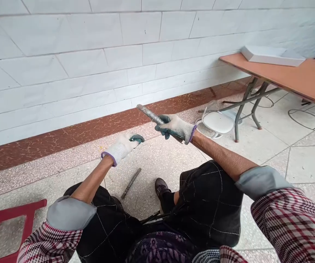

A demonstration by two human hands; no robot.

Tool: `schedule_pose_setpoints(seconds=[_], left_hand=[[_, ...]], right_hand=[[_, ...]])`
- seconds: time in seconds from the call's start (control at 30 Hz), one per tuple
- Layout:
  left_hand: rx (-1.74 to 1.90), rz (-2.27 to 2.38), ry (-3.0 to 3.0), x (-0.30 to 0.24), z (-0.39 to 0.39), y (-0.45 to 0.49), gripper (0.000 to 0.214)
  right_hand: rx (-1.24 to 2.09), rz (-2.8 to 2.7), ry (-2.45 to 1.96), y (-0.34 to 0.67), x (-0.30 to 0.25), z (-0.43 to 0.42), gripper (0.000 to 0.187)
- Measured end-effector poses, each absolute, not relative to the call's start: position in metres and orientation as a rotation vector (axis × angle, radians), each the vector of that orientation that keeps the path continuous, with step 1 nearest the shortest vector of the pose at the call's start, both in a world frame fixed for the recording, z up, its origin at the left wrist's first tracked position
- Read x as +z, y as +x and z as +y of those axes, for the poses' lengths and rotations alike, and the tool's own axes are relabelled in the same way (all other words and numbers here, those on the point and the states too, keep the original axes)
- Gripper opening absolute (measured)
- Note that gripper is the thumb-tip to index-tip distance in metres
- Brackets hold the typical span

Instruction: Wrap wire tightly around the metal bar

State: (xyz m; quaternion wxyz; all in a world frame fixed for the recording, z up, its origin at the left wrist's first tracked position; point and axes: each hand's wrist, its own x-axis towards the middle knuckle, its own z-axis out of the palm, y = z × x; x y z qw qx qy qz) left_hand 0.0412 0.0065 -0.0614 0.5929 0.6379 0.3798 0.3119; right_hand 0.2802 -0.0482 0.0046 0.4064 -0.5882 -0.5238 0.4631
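Both my hands wear white work gloves with dark green coated fingers and purple cuffs. My right hand (175, 127) is closed round a grey rod (149, 114) wound with thin silvery wire. Its far end points up and left, and a short length shows below the palm. Apart from the rod, my left hand (126, 146) is held low with its fingers curled together; what they pinch, if anything, is too small to make out. A second, thinner grey rod (131, 183) lies on the speckled floor between my feet.
A brown-topped folding table (277, 73) stands at the right, with a white box lid (273, 56) on it. Beneath its near end is a small white-seated chair (217, 121). Wire loops (309, 119) lie on the floor. A red plastic stool (28, 219) is at my left.
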Motion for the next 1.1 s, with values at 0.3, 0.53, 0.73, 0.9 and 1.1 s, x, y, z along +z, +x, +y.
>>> schedule_pose_setpoints(seconds=[0.3,0.53,0.73,0.9,1.1], left_hand=[[1.425,1.339,1.891,-0.007,-0.002,0.012,0.028],[0.829,1.024,2.778,0.019,0.005,0.026,0.044],[1.484,1.314,1.924,0.032,-0.002,0.015,0.034],[0.999,1.235,1.245,0.027,-0.023,0.036,0.018],[0.932,1.080,1.006,0.002,-0.023,0.065,0.006]], right_hand=[[1.106,-1.358,-1.403,0.256,-0.016,-0.016,0.021],[1.114,-1.737,-1.435,0.244,-0.009,-0.019,0.023],[1.016,-1.756,-1.407,0.247,0.005,-0.019,0.042],[0.855,-1.830,-1.476,0.249,0.001,-0.018,0.040],[0.616,-2.116,-1.403,0.241,0.007,-0.026,0.026]])
